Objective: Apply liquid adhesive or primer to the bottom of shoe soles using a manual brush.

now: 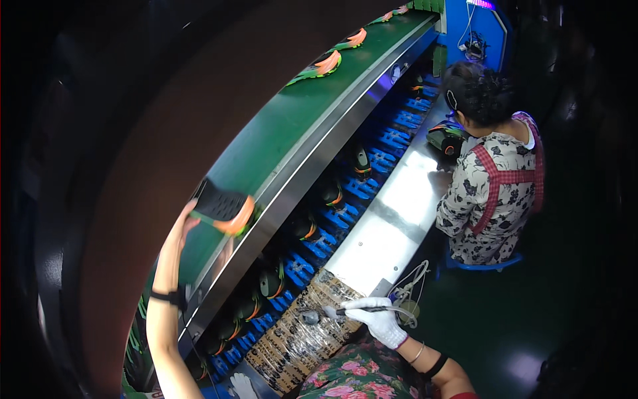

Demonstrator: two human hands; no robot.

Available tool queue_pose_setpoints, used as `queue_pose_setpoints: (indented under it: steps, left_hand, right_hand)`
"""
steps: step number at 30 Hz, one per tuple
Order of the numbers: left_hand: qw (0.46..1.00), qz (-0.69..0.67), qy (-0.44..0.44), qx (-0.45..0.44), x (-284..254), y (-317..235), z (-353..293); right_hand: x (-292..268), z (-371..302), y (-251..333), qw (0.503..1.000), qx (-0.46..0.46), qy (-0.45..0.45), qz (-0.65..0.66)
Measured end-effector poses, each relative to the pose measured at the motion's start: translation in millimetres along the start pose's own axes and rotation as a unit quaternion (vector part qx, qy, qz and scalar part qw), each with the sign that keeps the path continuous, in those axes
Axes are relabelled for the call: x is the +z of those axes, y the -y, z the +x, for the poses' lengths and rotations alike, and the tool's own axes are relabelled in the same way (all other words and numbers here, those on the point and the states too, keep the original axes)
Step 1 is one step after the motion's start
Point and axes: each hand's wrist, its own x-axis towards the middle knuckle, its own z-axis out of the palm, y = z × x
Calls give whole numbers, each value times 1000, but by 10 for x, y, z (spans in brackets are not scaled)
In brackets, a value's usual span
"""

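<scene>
Co-worker point(498, 176) on blue stool point(490, 266)

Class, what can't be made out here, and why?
Head view:
Fine detail on the shoe in the left hand: blurred.
Part of the tool: hidden by the gloved right hand.
Farthest shoes on green belt: too small for detail.
Rest of the white glove: cut off by lower edge.

Wearer's two hands point(379, 322), one co-worker point(495, 176)

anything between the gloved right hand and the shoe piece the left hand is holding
Yes: the row of blue holders and the conveyor's metal side rail lie between the right hand and the shoe piece. Nothing visible separates the left hand from it.
</scene>
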Motion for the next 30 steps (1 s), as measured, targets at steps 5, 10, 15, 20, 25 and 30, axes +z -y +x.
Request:
queue_pose_setpoints:
  steps: [5,10,15,20,25,30]
  left_hand:
    - [980,-65,-168,83,-896,676,-1272]
    - [979,32,-195,55,-484,769,-2588]
    - [898,-372,-77,-223,382,1152,-3343]
    - [855,-480,-53,-188,715,1837,-3972]
    - [733,-610,179,-243,940,1565,-4329]
    - [612,-715,200,-273,996,1445,-4229]
  right_hand:
    - [263,146,254,992,-1,57,111]
    - [598,274,626,981,-11,131,145]
    - [1082,211,832,961,-7,235,148]
    - [1322,145,809,953,-56,291,-53]
    - [1334,46,796,953,41,298,-29]
    - [1217,-51,838,935,218,268,-78]
